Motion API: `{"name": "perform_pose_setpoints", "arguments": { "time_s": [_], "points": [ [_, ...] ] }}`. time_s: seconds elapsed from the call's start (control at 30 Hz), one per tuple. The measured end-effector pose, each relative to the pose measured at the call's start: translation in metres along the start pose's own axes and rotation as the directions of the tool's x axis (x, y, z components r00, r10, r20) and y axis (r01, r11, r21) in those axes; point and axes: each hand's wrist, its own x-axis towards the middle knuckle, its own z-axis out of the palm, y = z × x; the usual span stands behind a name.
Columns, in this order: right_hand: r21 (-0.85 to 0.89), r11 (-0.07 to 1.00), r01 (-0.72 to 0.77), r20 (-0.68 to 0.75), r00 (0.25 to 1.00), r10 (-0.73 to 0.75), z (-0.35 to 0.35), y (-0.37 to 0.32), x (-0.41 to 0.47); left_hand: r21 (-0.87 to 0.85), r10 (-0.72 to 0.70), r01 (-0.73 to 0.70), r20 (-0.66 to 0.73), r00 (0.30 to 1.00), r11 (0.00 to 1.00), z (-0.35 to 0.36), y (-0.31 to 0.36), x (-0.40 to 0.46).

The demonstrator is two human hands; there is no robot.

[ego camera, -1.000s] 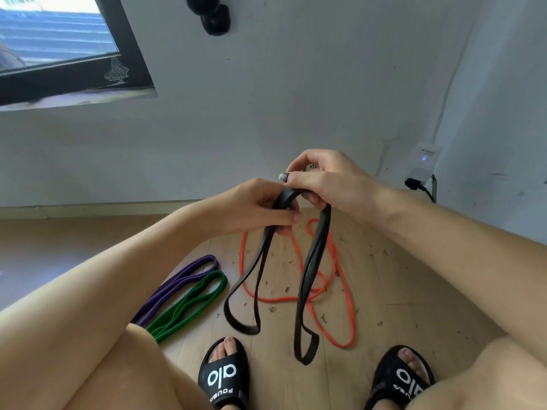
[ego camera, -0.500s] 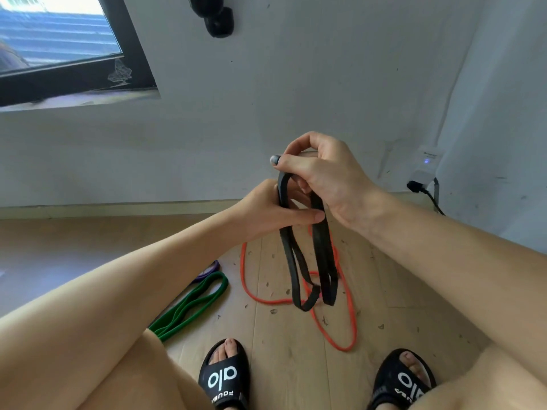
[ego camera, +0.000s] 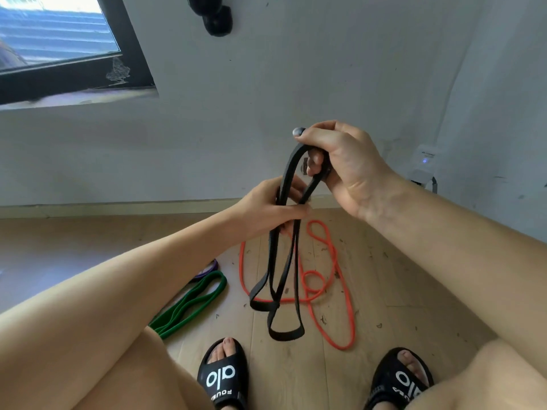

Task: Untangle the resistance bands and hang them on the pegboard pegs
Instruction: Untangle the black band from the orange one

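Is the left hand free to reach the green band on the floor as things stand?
Probably not yet. The left hand grips the black band, which the right hand holds higher up. The green band lies uncovered on the floor beside the left leg.

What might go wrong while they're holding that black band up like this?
The black band hangs doubled from both hands, right hand above left hand; its loops could twist together. They dangle just over the orange band on the floor and might snag it.
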Motion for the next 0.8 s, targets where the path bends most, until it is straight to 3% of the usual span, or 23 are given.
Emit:
{"name": "perform_pose_setpoints", "arguments": {
  "time_s": [0.23, 0.43, 0.57, 0.8],
  "points": [
    [0.061, 0.998, -0.030, 0.004, 1.000, 0.030, -0.005, -0.004, 0.001, 0.220, -0.038, 0.009, 0.126, 0.991, 0.975, -0.005, -0.003, -0.006],
    [0.027, 0.998, -0.057, -0.056, 0.997, 0.058, -0.035, -0.009, 0.013, 0.273, 0.026, -0.029, 0.016, 1.000, 0.962, -0.021, -0.003, -0.005],
    [-0.056, 0.994, -0.092, -0.034, 0.995, 0.091, -0.046, -0.002, 0.013, 0.412, 0.011, -0.014, 0.010, 1.000, 0.911, -0.025, -0.004, -0.005],
    [-0.022, 1.000, 0.015, 0.109, 0.994, -0.013, -0.008, -0.009, 0.008, 0.328, -0.053, 0.016, 0.103, 0.993, 0.944, -0.015, -0.008, -0.007]
  ]
}}
